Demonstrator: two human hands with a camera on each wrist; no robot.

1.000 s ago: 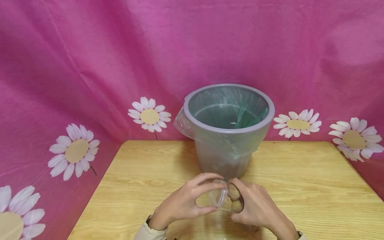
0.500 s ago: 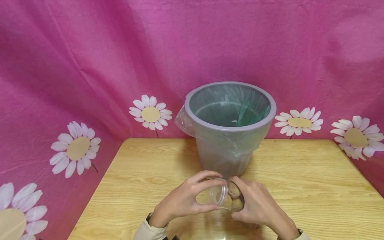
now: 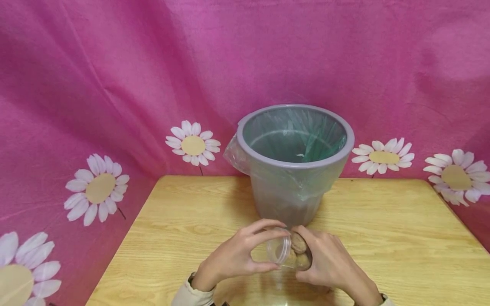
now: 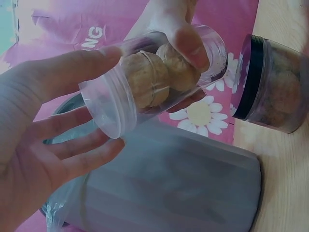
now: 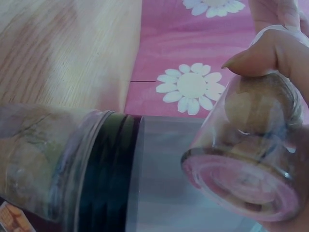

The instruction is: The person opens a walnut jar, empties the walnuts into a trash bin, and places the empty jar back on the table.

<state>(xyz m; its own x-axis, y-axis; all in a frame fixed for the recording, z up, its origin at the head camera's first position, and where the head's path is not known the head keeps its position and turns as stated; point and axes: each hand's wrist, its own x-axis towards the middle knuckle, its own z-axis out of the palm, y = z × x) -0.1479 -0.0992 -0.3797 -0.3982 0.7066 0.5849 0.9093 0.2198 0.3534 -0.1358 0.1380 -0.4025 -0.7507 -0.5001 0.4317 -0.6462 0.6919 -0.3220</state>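
Observation:
Both hands hold a clear plastic jar [image 4: 217,50] tilted on its side, with brown walnuts [image 4: 145,79] inside. At its left end, the thumb and fingers of my left hand [image 3: 238,251] curve round the clear lid [image 4: 113,107]. My right hand [image 3: 330,260] grips the jar's body, its thumb across the wall in the left wrist view. In the right wrist view the jar's round base [image 5: 241,186] faces the camera. A second clear jar [image 4: 286,92] with a black lid [image 4: 251,79] and brown contents stands close by on the table.
Behind the hands a grey bin [image 3: 285,202] with a transparent liner [image 3: 237,157] stands on the wooden table [image 3: 183,221]. A pink cloth [image 3: 268,51] with printed daisies hangs behind and at the sides. A bit of orange-brown picture [image 5: 15,217] shows near the second jar.
The head view has shifted slightly, moving the bin a little up and right in the picture. Both hands keep nearly the same hold on the jar and its lid.

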